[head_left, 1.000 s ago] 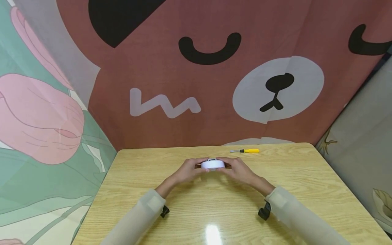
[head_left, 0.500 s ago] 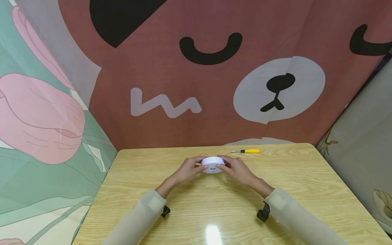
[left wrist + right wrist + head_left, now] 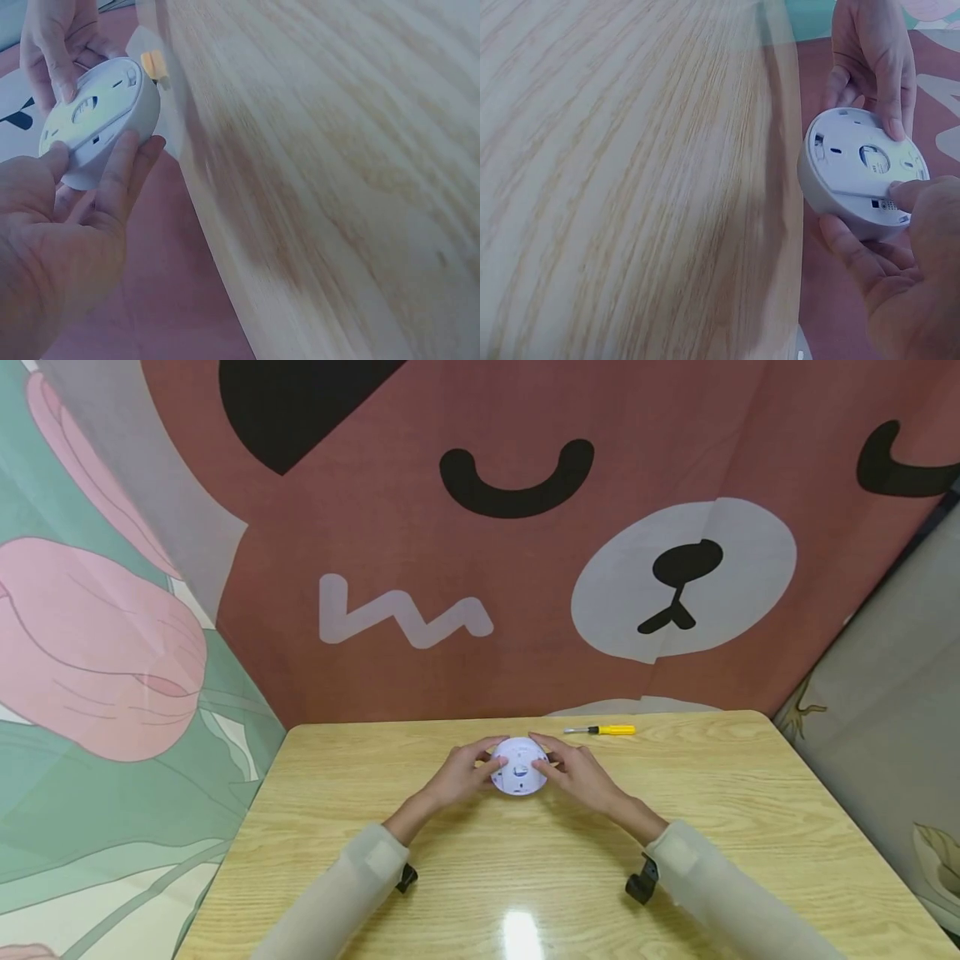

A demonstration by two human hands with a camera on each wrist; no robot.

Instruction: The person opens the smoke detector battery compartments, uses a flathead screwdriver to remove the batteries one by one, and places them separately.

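Observation:
A round white device (image 3: 519, 783), which looks like a smoke detector, is held above the table by both hands. Its slotted back, with a central hole and a label inside, tilts up toward the head camera. My left hand (image 3: 453, 777) grips its left side, thumb on the back face and fingers round the rim. On the opposite side my right hand (image 3: 588, 781) holds it in the same way. The right wrist view shows the smoke detector (image 3: 847, 169) closely, with its slots and small openings; its front is hidden.
A screwdriver (image 3: 617, 730) with a yellow handle lies near the table's far edge, just behind the right hand. The wooden table (image 3: 360, 860) meets a hanging cloth (image 3: 375, 685) printed with a bear face. A second printed cloth (image 3: 97, 635) hangs at the left.
The smoke detector has been tilted in both hands: from its rim facing the head camera to its slotted back facing up and toward it. The screwdriver has stayed put.

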